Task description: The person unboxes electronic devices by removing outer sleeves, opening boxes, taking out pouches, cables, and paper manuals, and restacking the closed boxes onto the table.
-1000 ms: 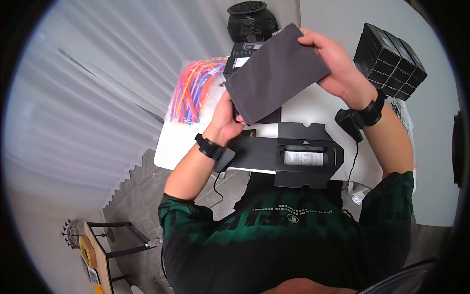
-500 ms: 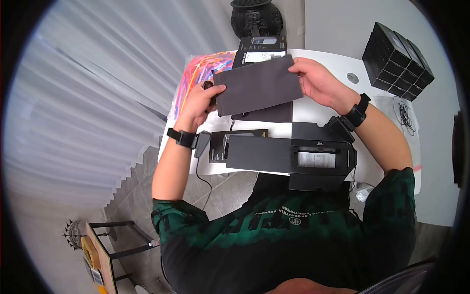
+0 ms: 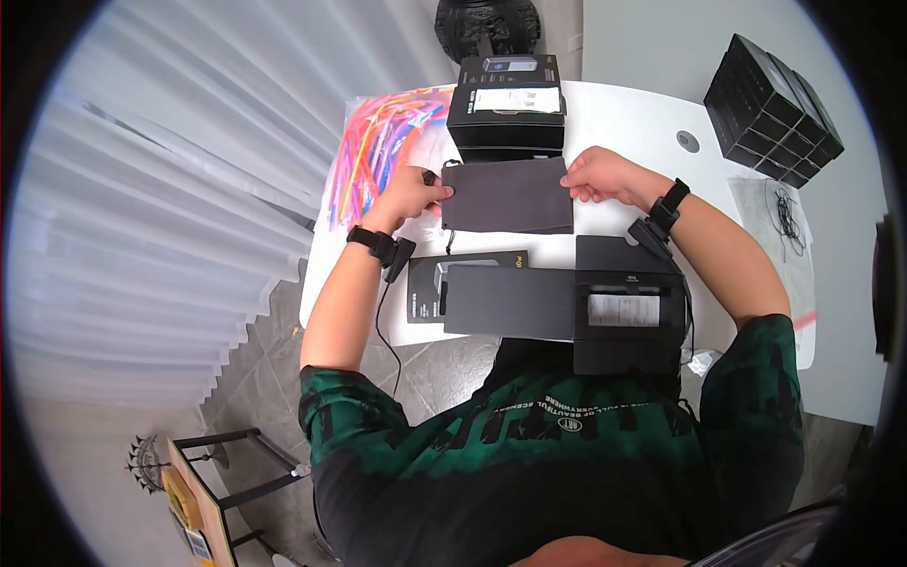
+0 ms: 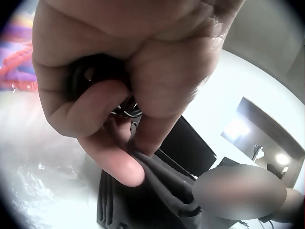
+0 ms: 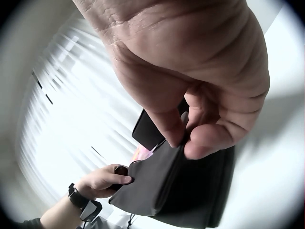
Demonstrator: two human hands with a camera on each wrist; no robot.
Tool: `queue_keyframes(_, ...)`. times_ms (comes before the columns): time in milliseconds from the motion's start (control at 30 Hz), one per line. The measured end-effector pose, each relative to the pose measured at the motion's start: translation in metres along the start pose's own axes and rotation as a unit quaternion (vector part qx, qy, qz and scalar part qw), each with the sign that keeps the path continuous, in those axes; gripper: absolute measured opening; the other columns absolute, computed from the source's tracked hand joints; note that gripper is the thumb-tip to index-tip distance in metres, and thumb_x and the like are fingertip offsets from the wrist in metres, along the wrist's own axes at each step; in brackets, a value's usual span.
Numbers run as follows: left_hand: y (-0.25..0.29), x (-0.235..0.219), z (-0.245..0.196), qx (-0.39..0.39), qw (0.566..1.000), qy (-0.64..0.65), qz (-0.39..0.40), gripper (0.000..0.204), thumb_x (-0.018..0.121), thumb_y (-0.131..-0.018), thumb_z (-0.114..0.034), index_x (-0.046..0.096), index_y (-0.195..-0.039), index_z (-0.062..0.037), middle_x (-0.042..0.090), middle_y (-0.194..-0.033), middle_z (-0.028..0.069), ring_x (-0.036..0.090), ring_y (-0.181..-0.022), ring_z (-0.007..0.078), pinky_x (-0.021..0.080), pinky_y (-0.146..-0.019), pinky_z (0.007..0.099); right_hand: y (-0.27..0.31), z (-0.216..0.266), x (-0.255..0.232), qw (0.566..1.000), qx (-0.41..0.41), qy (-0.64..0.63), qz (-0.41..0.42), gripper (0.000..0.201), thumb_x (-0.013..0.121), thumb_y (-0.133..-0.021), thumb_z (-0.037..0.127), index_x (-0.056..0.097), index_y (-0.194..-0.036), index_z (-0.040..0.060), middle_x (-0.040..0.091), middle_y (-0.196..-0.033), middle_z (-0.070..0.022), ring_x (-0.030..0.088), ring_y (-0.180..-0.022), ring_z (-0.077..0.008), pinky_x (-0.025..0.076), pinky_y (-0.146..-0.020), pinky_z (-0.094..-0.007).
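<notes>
A dark grey cloth pouch (image 3: 507,197) lies between both hands over the white table, behind the unfolded black box. My left hand (image 3: 412,197) pinches its left end; the left wrist view shows the cloth (image 4: 167,183) held in the fingers, with a small dark round object (image 4: 97,76) tucked in the curled left hand (image 4: 128,62). At the pouch's right edge, my right hand (image 3: 614,178) pinches the fabric between thumb and fingers, seen closely in the right wrist view, where the hand (image 5: 200,81) is above layered dark cloth (image 5: 162,176).
An open black box (image 3: 628,345) with a white printed paper inside sits at the front edge, beside a flat printed box (image 3: 425,291). Behind the pouch stand black boxes (image 3: 505,123). Colourful strips in a bag (image 3: 387,142) lie left; stacked boxes (image 3: 770,113) and a coiled cable (image 3: 782,222) are right.
The pouch has come down from its raised, tilted position and now lies nearly level. Both hands have lowered with it, and the boxes behind show more fully.
</notes>
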State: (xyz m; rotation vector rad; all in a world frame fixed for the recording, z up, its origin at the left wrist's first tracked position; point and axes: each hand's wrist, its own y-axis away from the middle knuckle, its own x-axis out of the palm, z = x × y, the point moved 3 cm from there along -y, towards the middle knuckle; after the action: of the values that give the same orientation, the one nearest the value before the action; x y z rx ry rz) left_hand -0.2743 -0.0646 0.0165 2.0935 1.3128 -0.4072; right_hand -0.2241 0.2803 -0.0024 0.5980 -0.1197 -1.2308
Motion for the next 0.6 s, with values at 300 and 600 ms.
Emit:
queue_keyframes(300,-0.008,0.010,0.000,0.012,1.000,-0.028,-0.002,0.026,0.079,-0.091,-0.016,0.060,-0.078,-0.0034,0.064,-0.066,0.0039,0.065,-0.057,0.0109,0.045,-0.055,0.0267,-0.008,-0.011,0.001,0.997,0.027,0.063,0.032,0.015,0.072,-0.095,0.015,0.063,-0.085,0.0076,0.065,-0.074,-0.0022,0.052,-0.060,-0.0081,0.041,-0.054,-0.0244)
queue_keyframes(600,-0.011,0.011,-0.003,0.013,1.000,-0.018,0.006,0.023,0.077,-0.092,-0.015,0.063,-0.080,-0.0010,0.065,-0.065,0.0046,0.064,-0.056,0.0111,0.047,-0.057,0.0274,-0.011,-0.018,0.000,0.998,0.043,0.004,0.049,0.022,0.068,-0.098,0.015,0.056,-0.080,0.0101,0.061,-0.073,-0.0013,0.056,-0.061,-0.0091,0.046,-0.055,-0.0243)
